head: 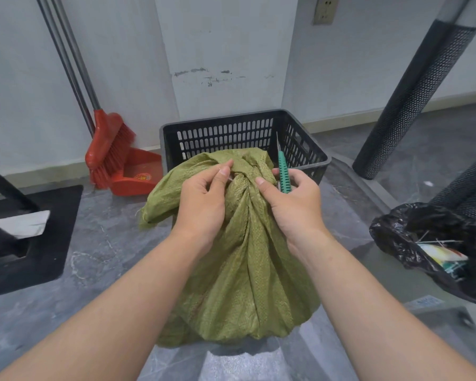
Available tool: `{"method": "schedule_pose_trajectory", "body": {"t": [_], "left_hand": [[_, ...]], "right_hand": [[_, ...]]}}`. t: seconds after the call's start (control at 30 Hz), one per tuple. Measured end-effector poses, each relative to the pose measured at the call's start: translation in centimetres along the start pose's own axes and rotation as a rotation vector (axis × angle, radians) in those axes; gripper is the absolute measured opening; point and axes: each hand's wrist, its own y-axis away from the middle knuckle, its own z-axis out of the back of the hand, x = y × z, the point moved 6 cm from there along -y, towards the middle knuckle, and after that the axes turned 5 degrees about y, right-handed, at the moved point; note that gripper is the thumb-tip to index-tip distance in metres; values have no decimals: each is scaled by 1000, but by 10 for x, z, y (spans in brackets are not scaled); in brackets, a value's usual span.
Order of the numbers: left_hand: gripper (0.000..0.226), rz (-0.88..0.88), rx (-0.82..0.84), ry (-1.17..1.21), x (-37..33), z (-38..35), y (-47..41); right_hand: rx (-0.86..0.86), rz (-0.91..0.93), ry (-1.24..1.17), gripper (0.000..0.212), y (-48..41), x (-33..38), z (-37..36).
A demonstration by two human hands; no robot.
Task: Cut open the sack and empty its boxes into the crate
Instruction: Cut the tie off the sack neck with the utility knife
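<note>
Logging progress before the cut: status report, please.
Left hand pinching tied neck of green woven sack. Right hand holding green-handled utility knife, blade up. Sack uncut. Black slotted plastic crate behind, nothing blocking.

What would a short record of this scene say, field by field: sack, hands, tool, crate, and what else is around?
sack: green woven sack, standing on the floor, neck gathered and tied, not yet cut open
left hand: left hand pinching the tie at the neck
right hand: right hand on the neck, holding the knife
tool: green-handled knife, blade pointing up
crate: black crate just behind the sack; its inside is mostly hidden
boxes: none visible
nearby: red broom and dustpan at left, black bag at right
</note>
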Motion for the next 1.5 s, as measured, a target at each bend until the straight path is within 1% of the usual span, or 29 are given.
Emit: {"method": "schedule_pose_trajectory", "body": {"t": [0.1, 0.17, 0.23, 0.3, 0.4, 0.43, 0.5, 0.53, 0.57, 0.6, 0.63, 0.67, 0.7, 0.77, 0.8, 0.83, 0.87, 0.93, 1.03, 1.07, 1.13, 1.2, 1.4, 1.5], "left_hand": [[27, -61, -88, -165, 0, 9, -3], [26, -91, -130, -295, -2, 13, -2], [26, -112, -149, -402, -5, 16, -2], [23, -122, -140, -442, -5, 19, -1], [19, -166, -69, -641, -5, 22, 0], [19, -161, -62, -725, -3, 25, 0], [19, -94, -102, -840, 1, 33, -2], [19, -41, -135, -829, 3, 37, -3], [20, 22, -174, -766, 5, 41, -4], [21, 122, -195, -609, 10, 43, -4], [23, 237, -180, -401, 15, 41, -2], [22, 331, -147, -203, 20, 36, 1], [19, 386, -95, -71, 22, 30, 2], [13, 396, -14, -10, 20, 22, 3], [12, 382, -7, -9, 18, 20, 3], [14, 371, -13, -5, 17, 20, 4], [16, 364, -21, -1, 16, 19, 4], [15, 355, -14, 7, 15, 19, 6], [9, 342, 8, 22, 15, 20, 7], [10, 315, -14, -67, 16, 22, 6], [16, 237, -109, -387, 17, 31, 2], [19, 224, -196, -563, 17, 39, 1], [8, 207, -261, -820, 26, 77, -11], [19, 214, -338, -826, 20, 104, -19]], "right_hand": [[-35, 40, 60, 23, 0, 2, -1], [-49, 77, 66, 17, 2, 6, -1], [-70, 116, 47, 18, 5, 12, 0], [-87, 128, -20, 21, 7, 17, 4], [-114, 120, -121, 19, 7, 23, 13], [-118, 119, -136, 18, 7, 24, 15], [-107, 112, -135, 18, 9, 25, 15], [-94, 112, -124, 18, 11, 25, 14], [-83, 118, -105, 18, 12, 24, 12], [-77, 135, -77, 19, 13, 25, 11], [-78, 162, -32, 19, 14, 26, 10], [-81, 194, 28, 22, 15, 27, 9], [-82, 224, 100, 30, 17, 29, 8], [-77, 272, 285, 57, 21, 30, 4], [-70, 283, 388, 71, 23, 31, 1], [-57, 273, 470, 80, 24, 30, -3], [-38, 246, 513, 85, 25, 28, -5], [-8, 193, 491, 78, 24, 24, -8], [-41, 195, 481, 56, 23, 24, -5], [-66, 198, 480, 51, 23, 25, -3], [-110, 200, 433, 45, 22, 25, 0], [-138, 205, 380, 42, 24, 26, 0], [-227, 279, 254, 37, 31, 35, 8], [-258, 267, 219, 35, 24, 36, 16]]}}
